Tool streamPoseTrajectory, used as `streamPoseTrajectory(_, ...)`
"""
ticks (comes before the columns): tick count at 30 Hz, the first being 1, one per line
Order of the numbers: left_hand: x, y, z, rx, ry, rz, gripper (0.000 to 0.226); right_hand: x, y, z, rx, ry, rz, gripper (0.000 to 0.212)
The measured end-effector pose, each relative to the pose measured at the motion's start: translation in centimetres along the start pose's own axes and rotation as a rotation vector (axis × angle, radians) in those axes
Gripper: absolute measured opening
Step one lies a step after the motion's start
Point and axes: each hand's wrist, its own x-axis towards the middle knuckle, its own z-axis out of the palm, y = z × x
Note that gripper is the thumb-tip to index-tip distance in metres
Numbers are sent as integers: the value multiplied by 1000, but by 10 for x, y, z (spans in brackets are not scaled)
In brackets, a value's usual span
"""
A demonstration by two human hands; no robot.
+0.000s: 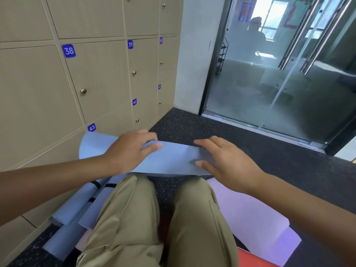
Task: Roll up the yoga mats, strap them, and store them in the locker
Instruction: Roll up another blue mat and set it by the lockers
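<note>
**A:** What's closest to the camera?

**B:** The person's knees (154, 218) in khaki trousers, kneeling on the floor (269, 155), which is dark and speckled. Just beyond the knees, both hands sit on a blue yoga mat (173, 158). The left hand (131, 149) curls its fingers over the mat's far edge and grips it. The right hand (225, 160) rests on the mat with fingers spread. The hands are apart.

**B:** I judge the rolling of this mat is only starting. Next, both hands need to tuck that edge tightly and evenly.

**A:** And around the mat?

**B:** Left of the knees lie rolled blue mats (77, 212) with black straps (107, 185). To the right of the knees lies a flat lilac mat (250, 214). Beyond the blue mat, on its left, stand beige lockers (100, 78), all shut, numbered 38 to 43. Beyond it on the right are glass doors (279, 74).
</note>
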Motion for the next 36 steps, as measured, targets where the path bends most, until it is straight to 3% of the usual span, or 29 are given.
streamPoseTrajectory(5, -3, 18, -16, 6, 99, 54, 38, 16, -5, -3, 115, 35, -81, 34)
streamPoseTrajectory(8, -20, 27, -34, 79, 138, 128, 23, 9, -6, -20, 144, 97, -116, 39)
streamPoseTrajectory(12, -57, 36, -38, 342, 117, 286, 45, -17, -17, -22, 175, 54, -188, 41)
streamPoseTrajectory(15, -85, 33, -29, 343, 45, 315, 48, -40, -21, -7, 242, 52, -216, 39)
streamPoseTrajectory(21, -140, 30, 7, -8, -128, 154, 39, -90, -34, 45, 365, 15, -150, 27)
streamPoseTrajectory(26, -165, 34, 33, -207, -246, -25, 9, -121, -47, 77, 562, -82, 56, 13)
streamPoseTrajectory(30, -168, 38, 40, -337, -244, -142, 19, -127, -52, 88, 688, -129, 204, 14)
streamPoseTrajectory(36, -161, 36, 48, -459, -382, -330, 20, -122, -48, 102, 695, -173, 361, 14)
